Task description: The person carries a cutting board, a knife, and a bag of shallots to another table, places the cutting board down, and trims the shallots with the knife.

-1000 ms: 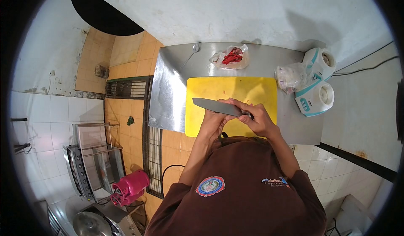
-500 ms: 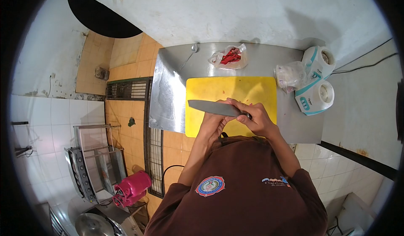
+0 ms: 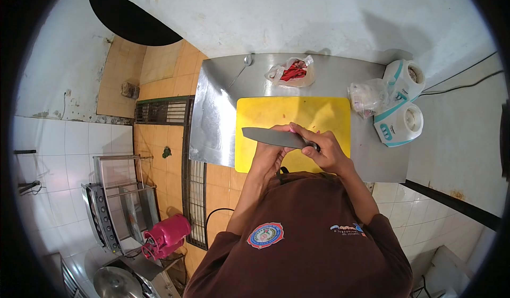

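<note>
My right hand (image 3: 325, 148) grips the dark handle of a knife (image 3: 270, 136), whose wide grey blade points left over the yellow cutting board (image 3: 292, 108). Beneath the blade is my left hand (image 3: 268, 157), with its fingers curled and partly hidden by the knife. A small pink thing (image 3: 292, 129) shows at the fingertips between the two hands; what it is cannot be made out. A few small reddish bits lie on the board. Behind it, an open plastic bag (image 3: 306, 79) holds red chillies (image 3: 294, 72).
A ladle (image 3: 247, 60) rests at the steel table's (image 3: 212, 101) back left. To the right are a clear plastic bag (image 3: 366, 97) and two white-and-teal blender bases (image 3: 397, 124). A pink gas cylinder (image 3: 169, 231) and a stove (image 3: 101, 218) stand on the lower left.
The knife blade has tilted and shifted slightly over the left hand. A small pink thing now shows between the fingertips. Both hands stay nearly in the same place.
</note>
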A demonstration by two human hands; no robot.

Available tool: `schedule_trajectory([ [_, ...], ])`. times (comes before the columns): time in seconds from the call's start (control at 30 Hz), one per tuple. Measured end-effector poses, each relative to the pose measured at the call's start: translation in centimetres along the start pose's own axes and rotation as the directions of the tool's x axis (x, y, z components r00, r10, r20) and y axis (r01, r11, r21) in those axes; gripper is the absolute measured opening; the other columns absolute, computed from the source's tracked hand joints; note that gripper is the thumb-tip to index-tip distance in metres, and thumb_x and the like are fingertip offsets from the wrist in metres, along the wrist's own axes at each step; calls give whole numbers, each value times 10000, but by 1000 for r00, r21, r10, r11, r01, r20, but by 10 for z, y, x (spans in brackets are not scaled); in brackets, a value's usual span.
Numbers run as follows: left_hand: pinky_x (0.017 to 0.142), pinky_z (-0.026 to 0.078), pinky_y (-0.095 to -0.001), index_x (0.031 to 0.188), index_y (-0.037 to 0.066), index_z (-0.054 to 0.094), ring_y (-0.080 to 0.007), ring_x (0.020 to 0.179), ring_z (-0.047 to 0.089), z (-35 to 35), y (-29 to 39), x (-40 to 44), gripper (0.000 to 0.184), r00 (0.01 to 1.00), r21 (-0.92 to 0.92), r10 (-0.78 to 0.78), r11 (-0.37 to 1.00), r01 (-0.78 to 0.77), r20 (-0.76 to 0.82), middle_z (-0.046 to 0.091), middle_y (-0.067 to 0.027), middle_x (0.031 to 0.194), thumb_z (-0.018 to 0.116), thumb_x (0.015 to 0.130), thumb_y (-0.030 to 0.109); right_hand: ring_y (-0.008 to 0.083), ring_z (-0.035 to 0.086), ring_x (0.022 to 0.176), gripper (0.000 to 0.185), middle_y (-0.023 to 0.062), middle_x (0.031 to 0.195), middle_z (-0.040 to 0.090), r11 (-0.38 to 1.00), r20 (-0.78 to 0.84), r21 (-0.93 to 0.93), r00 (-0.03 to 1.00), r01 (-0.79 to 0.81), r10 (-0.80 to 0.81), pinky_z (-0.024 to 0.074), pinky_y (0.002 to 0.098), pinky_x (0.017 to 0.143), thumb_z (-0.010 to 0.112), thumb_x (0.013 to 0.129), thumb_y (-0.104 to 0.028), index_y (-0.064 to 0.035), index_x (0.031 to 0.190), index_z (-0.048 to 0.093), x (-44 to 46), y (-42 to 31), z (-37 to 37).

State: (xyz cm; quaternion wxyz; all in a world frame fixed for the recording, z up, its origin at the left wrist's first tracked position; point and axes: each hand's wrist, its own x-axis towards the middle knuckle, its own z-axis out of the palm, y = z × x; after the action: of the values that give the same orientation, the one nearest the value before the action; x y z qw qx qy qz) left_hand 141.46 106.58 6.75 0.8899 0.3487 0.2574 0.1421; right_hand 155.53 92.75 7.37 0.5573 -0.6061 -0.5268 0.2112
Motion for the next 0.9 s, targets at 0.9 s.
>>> schedule_trajectory([
  [0.9, 856, 607, -332, 1182, -37, 625, -207, 991, 694, 8, -1, -1, 226, 994, 65, 101, 993, -99, -29, 680, -134, 1119, 571, 962, -21, 202, 459, 477, 543, 158, 635, 544, 1000, 16, 24, 1000, -10, 9, 399, 324, 532, 676, 920, -302, -94, 1410, 571, -4, 9, -4],
])
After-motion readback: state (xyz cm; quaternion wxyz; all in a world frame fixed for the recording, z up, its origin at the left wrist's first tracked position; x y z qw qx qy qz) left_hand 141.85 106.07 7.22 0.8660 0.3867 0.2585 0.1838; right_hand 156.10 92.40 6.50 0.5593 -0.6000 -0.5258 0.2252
